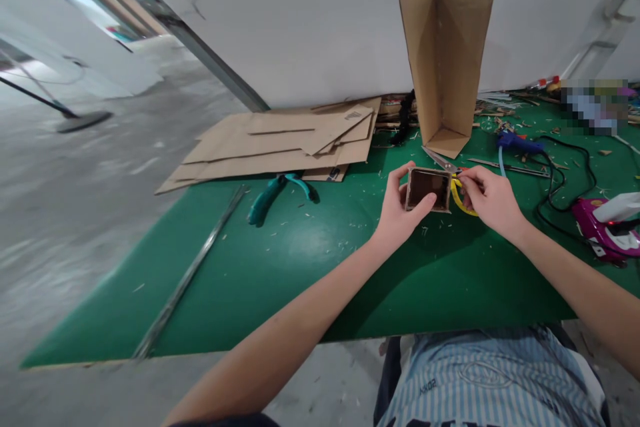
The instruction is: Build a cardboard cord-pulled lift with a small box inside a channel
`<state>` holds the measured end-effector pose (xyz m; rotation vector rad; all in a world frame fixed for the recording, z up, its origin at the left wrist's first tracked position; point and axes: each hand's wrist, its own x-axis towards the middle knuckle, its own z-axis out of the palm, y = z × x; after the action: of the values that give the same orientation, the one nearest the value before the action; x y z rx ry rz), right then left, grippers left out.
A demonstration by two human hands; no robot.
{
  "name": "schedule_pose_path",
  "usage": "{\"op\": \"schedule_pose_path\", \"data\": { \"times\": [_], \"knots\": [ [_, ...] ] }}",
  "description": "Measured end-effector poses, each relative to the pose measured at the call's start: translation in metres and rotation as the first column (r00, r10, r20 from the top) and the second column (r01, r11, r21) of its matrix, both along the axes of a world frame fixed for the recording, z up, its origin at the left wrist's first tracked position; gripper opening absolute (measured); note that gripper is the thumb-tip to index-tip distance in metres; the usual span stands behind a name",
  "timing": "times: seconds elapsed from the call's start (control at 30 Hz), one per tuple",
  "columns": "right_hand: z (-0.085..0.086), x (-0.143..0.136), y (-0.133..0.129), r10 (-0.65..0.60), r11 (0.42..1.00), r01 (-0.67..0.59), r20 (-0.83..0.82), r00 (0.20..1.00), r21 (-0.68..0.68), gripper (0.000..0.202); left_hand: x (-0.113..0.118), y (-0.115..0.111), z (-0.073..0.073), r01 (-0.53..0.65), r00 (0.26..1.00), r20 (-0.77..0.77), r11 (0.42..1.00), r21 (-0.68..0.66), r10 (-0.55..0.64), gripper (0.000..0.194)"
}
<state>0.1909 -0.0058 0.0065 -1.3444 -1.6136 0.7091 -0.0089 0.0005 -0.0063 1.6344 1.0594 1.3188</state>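
My left hand (pixel 403 210) is closed around a small open-topped cardboard box (pixel 427 188), its thumb over the front rim. The brown inside of the box faces me. At the box's right side, my right hand (pixel 490 197) has its fingers pinched together; what they hold, if anything, is hidden. Just by those fingers lies a pair of scissors with a yellow handle (pixel 463 202), its blades pointing away to the left, partly behind the box. Beyond the hands stands a tall folded cardboard piece (pixel 445 67), open toward me.
Flat cardboard sheets (pixel 280 143) lie at the back left of the green table (pixel 280 280). Teal-handled pliers (pixel 270 200) and a bundle of thin strips (pixel 195 267) lie left. To the right are a blue glue gun (pixel 520 142), its black cord, and a magenta device (pixel 603 230).
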Motion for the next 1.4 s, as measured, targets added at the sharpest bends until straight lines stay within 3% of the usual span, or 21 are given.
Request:
{"op": "schedule_pose_path", "data": {
  "times": [0.17,0.4,0.83,1.13,1.4],
  "knots": [
    [0.003,-0.003,-0.004,0.02,0.998,-0.026,-0.108,0.994,-0.052,0.017,0.0,0.001,-0.001,0.016,1.0,0.018,1.0,-0.015,-0.015,0.061],
    [0.003,0.0,-0.004,-0.004,0.999,0.001,0.064,0.998,0.049,0.016,-0.002,0.004,-0.002,0.022,0.999,0.025,0.999,-0.026,-0.022,0.058],
    [-0.002,0.001,-0.002,0.018,0.986,-0.036,0.113,0.993,0.16,0.014,-0.004,0.017,-0.016,-0.016,0.984,0.178,0.997,-0.072,0.028,0.055],
    [-0.007,-0.001,-0.002,-0.016,0.98,-0.003,0.091,0.996,0.198,0.012,-0.002,0.009,-0.009,0.003,0.992,0.126,0.999,-0.034,0.002,0.058],
    [-0.011,0.0,0.001,-0.006,0.942,-0.03,0.104,0.995,0.334,0.01,-0.003,0.007,-0.008,0.034,0.996,0.084,0.999,0.0,-0.034,0.053]
  ]
}}
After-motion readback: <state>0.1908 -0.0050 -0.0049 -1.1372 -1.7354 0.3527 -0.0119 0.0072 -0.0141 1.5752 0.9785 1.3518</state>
